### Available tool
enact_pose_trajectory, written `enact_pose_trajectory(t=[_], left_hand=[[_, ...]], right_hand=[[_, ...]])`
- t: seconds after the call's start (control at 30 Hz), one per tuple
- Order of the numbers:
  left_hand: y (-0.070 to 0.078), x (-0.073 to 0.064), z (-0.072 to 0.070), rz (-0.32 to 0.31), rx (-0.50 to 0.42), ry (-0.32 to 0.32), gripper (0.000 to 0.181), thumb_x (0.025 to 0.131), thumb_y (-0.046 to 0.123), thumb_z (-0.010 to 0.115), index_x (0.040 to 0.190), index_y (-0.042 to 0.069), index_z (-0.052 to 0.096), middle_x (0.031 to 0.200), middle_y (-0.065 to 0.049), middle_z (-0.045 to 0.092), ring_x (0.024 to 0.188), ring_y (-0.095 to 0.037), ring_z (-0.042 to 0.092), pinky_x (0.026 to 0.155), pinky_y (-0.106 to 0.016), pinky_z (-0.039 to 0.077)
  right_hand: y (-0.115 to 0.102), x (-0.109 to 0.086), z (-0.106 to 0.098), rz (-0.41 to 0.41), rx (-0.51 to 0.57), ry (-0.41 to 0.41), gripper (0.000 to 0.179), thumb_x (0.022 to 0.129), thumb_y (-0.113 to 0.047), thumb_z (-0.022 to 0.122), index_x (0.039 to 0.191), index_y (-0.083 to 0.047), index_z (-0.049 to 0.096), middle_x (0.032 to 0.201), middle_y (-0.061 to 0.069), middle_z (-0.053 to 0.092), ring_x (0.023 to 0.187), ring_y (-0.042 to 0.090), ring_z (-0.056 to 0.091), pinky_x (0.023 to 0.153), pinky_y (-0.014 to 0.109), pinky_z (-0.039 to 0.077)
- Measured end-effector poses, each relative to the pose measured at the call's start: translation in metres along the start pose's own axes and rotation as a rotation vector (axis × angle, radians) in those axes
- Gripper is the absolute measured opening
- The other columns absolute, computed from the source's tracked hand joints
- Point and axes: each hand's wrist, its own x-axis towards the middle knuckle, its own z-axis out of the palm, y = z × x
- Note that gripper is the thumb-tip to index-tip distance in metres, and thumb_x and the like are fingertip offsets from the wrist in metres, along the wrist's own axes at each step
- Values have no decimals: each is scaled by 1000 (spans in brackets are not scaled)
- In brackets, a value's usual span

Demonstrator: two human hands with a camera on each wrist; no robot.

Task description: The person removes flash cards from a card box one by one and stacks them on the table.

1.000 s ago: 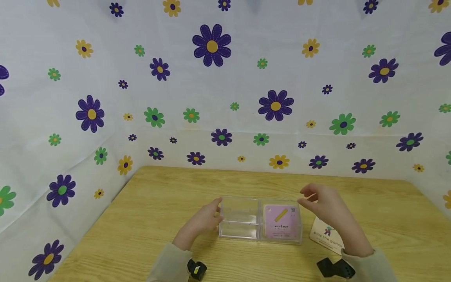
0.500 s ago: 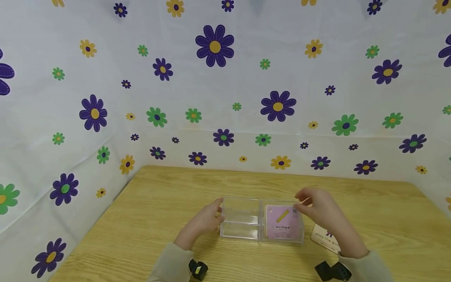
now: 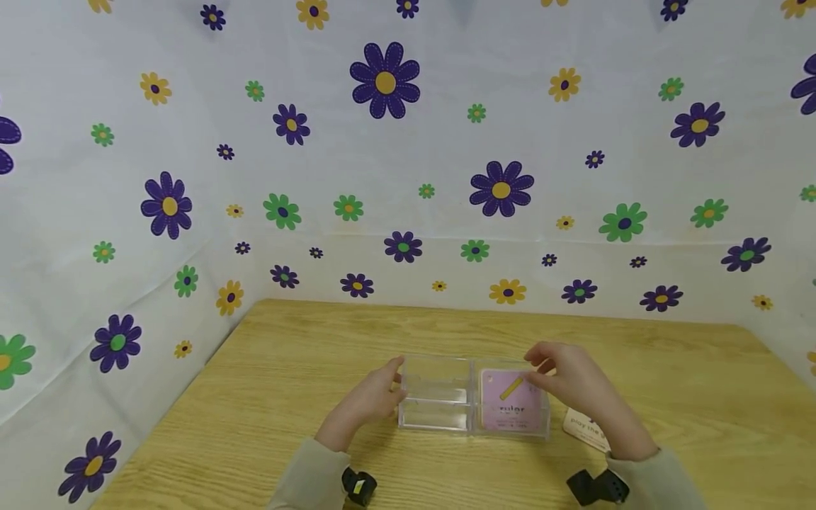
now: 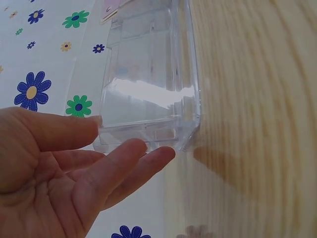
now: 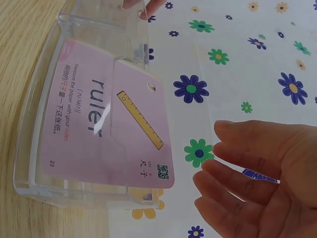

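Note:
A clear plastic box (image 3: 436, 418) with two side-by-side compartments stands on the table. In its right compartment a pink card (image 5: 106, 119) printed "ruler", with a yellow ruler picture, leans upright. No card shows in the left compartment. At the box's left end is my left hand (image 3: 372, 393), its fingertips touching the end wall, as the left wrist view (image 4: 64, 168) also shows. My right hand (image 3: 570, 379) hovers by the top right corner of the pink card, fingers loosely bent and apart from it in the right wrist view.
A pale card (image 3: 583, 428) printed "play the g…" lies on the wooden table (image 3: 306, 340) right of the box, partly hidden under my right forearm. A white cloth (image 3: 440, 149) with printed flowers hangs along the back and sides.
My right hand has moved left, from beside the box's right end to over the pink card's upper corner. The left hand and the box stay in place.

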Motion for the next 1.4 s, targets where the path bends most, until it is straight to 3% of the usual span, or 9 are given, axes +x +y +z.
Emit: enact_pose_trajectory(t=[0.43,1.4], left_hand=[[0,1,-3,8,2,8,53,89,0,49,134,-8,23,117,-29,46,72,-23,57,58,-31,47],[0,0,-2,10,-2,-6,53,88,0,48,134,-9,22,118,-29,45,71,-22,56,57,-30,47]], right_hand=[[1,5,-1,-46,0,-16,19,78,-10,66,94,1,62,90,9,61,78,21,57,63,32,48],[10,3,8,34,-87,-25,20,77,-8,67,95,0,62,87,7,61,78,20,55,66,35,47]])
